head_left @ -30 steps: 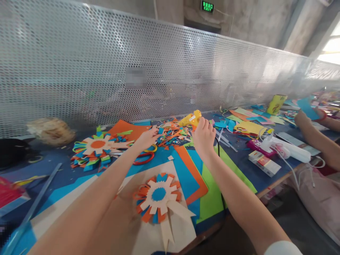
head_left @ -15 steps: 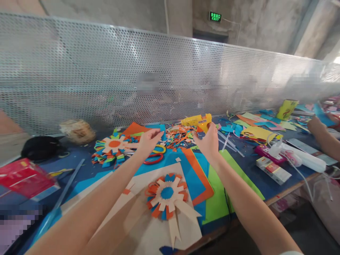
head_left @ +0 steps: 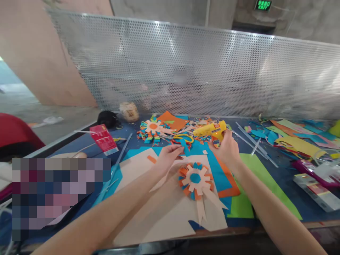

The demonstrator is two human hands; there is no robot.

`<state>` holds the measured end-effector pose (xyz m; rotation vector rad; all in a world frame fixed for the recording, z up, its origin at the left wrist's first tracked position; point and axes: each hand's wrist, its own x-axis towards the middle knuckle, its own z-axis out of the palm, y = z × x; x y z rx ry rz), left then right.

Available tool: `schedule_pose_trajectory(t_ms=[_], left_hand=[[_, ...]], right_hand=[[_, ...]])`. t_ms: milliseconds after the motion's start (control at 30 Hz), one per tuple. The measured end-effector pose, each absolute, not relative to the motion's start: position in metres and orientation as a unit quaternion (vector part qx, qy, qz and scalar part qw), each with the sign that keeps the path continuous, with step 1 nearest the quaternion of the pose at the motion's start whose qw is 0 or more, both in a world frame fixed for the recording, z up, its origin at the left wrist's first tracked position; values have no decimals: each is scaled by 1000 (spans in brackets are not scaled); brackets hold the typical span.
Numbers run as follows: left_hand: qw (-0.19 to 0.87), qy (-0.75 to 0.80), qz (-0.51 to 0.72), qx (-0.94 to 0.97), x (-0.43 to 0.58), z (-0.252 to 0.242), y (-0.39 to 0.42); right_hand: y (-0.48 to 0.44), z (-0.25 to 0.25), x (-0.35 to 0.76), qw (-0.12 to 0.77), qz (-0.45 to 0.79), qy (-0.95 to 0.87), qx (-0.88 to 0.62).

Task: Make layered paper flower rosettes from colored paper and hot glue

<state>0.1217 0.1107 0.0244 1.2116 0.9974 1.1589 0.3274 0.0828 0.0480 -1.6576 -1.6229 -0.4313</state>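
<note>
My right hand point(head_left: 225, 145) is wrapped round the handle of a yellow glue gun point(head_left: 209, 130), whose nozzle points left. My left hand point(head_left: 171, 154) pinches a small blue paper piece point(head_left: 185, 147), a little left of and below the nozzle. Below my hands, a paper rosette point(head_left: 195, 178) with a blue centre, beige and orange petals and two beige tails lies on beige sheets point(head_left: 159, 212). Behind my left hand is another rosette point(head_left: 153, 126) with an orange centre. Scissors point(head_left: 183, 138) with yellow and red handles lie beyond the blue piece.
Paper scraps point(head_left: 191, 125) are heaped at the back, before a perforated metal screen point(head_left: 159, 63). Green sheets point(head_left: 265, 184) and clear glue sticks point(head_left: 256, 146) lie on the right, near a small box point(head_left: 316, 191). A red box point(head_left: 103, 138) and black object point(head_left: 107, 119) are on the left.
The camera view has turned left, so the table appears shifted right. My left hand has come down and nearer with the blue piece; the glue gun stays in my right hand.
</note>
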Motion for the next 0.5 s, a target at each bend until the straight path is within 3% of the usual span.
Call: schedule_pose_trajectory(t_ms=[500], left_hand=[[572,447,463,509,115,26,96]], right_hand=[[77,35,311,281,-257,-689,-617]])
